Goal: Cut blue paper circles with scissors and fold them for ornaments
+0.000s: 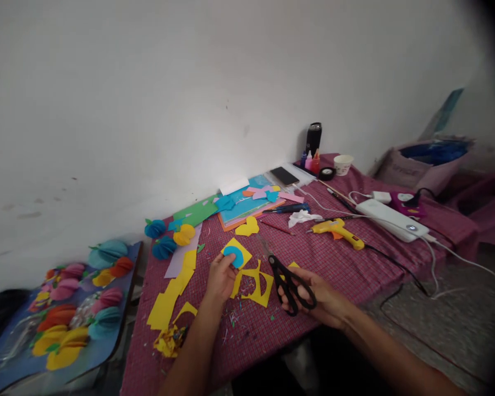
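Between the thumb and fingers of my left hand (223, 276) is a yellow paper square (244, 248) with a blue paper circle (234, 256) lying on top of it. My right hand (319, 297) is closed around the black handles of a pair of scissors (291, 286). The scissor blades point up and left, a little apart from the yellow square. Below and between my hands lies a yellow paper offcut (258, 289) with round pieces cut out of it. Further back rest some yellow rounded cutouts (247, 226).
Yellow strips (171, 300) and crumpled yellow scraps (169, 342) lie at left, near blue paper balls (164, 247). A yellow glue gun (338, 232), white power bank (390, 219), phone (284, 176) and paper cup (343, 164) stand right. A blue board (103, 352) bears paper fruits.
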`<action>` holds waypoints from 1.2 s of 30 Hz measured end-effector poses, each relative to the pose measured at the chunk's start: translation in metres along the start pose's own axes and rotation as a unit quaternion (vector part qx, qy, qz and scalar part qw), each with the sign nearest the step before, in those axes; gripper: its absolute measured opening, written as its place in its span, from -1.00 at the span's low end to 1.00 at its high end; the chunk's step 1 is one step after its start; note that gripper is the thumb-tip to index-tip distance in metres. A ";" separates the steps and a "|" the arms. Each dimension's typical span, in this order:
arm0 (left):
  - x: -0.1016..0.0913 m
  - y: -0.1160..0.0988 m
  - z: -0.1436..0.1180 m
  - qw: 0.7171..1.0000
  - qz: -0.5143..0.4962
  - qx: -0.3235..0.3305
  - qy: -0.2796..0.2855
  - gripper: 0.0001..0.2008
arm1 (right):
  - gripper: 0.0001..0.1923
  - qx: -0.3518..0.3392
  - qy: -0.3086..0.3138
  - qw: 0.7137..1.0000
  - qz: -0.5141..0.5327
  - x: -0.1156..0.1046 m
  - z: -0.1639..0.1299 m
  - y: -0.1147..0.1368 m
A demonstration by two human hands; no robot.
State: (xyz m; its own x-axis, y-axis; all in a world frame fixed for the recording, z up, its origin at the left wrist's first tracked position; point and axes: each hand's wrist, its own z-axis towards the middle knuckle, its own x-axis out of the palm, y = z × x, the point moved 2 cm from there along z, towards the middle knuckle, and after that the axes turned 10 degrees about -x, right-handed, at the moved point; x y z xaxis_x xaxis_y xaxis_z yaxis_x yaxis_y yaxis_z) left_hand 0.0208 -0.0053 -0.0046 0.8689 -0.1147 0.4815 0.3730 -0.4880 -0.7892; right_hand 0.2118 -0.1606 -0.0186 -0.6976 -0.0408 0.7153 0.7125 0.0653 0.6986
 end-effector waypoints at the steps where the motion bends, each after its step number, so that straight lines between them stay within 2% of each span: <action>1: 0.000 0.000 0.001 1.000 -0.003 0.000 -0.003 -0.73 | -0.46 0.000 -0.006 1.000 -0.010 0.003 0.001 -0.001; 6: -0.004 -0.001 0.004 1.000 -0.020 0.021 -0.007 -0.72 | -0.52 -0.004 0.009 0.997 -0.079 0.020 0.007 -0.006; 17: -0.001 -0.001 0.002 0.999 -0.041 0.025 -0.011 -0.74 | -0.53 -0.056 0.023 0.997 -0.048 0.025 0.008 -0.012; 22: -0.006 0.000 0.004 0.999 -0.046 0.024 -0.003 -0.73 | -0.61 -0.021 -0.012 0.999 -0.037 0.024 0.006 -0.012; 36: -0.006 -0.001 0.003 0.998 -0.068 0.018 -0.002 -0.76 | -0.66 0.016 -0.016 0.999 -0.046 0.029 0.010 -0.010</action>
State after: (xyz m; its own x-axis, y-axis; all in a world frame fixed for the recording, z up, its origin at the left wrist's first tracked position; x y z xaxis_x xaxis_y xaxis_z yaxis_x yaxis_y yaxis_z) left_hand 0.0165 -0.0020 -0.0079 0.8111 -0.0454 0.5831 0.4988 -0.4668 -0.7302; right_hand 0.1834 -0.1523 -0.0053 -0.7627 -0.0170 0.6465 0.6425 0.0945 0.7605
